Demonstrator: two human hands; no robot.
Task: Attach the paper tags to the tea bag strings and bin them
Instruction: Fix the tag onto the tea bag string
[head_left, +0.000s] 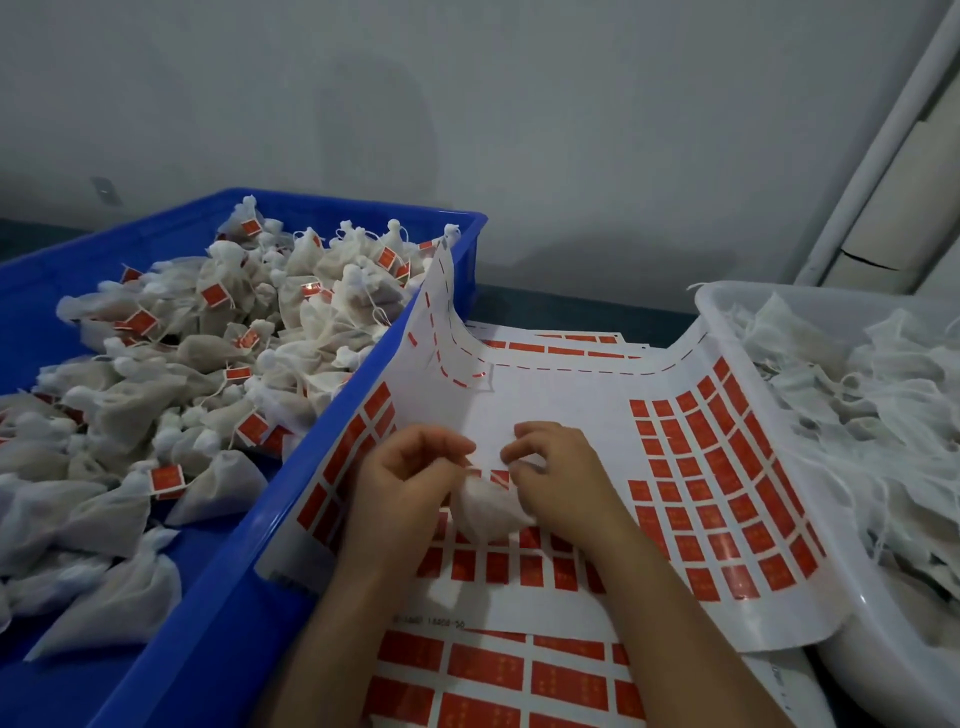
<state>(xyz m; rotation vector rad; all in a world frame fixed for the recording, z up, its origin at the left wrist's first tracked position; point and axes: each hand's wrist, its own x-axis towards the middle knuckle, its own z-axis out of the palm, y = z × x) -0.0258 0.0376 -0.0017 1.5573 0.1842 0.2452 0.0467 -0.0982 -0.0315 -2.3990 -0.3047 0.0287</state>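
While the tea bag (488, 514) sits low over the tag sheet (701, 467) in the head view, I see the left hand (410, 483) pinching its string end and the right hand (561, 478) pinching a red tag (500, 475). Tagging seems under way; next the tag needs folding over the string, then the bag goes left into the blue crate (363, 395).

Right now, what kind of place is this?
Probably a small tea-packing workshop. A blue crate is heaped with tagged tea bags, a white tub holds untagged ones, and the left hand and right hand hold one tea bag over sheets of red tags.
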